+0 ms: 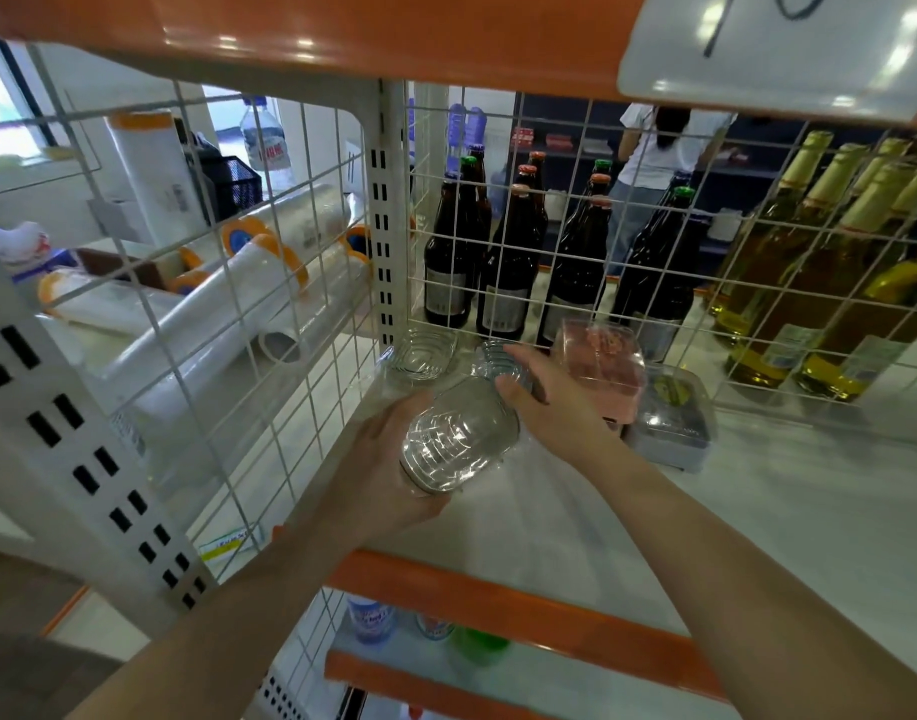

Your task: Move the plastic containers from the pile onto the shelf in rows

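My left hand (388, 459) grips a clear ribbed plastic container (459, 439), tilted, just above the white shelf board (757, 511). My right hand (544, 402) reaches over a second clear container (500, 358) standing further back and grips it. A third clear container (425, 350) stands in the back left corner of the shelf. Right of my right hand lies a pink-tinted clear box (601, 363), and beside it a grey clear box (672, 413).
White wire mesh walls (269, 324) close the shelf on the left and back. Brown bottles (508, 267) and yellow bottles (809, 283) stand behind the back mesh. Film rolls (227, 304) lie beyond the left mesh. An orange shelf edge (498, 595) runs in front. A person (653, 163) stands far back.
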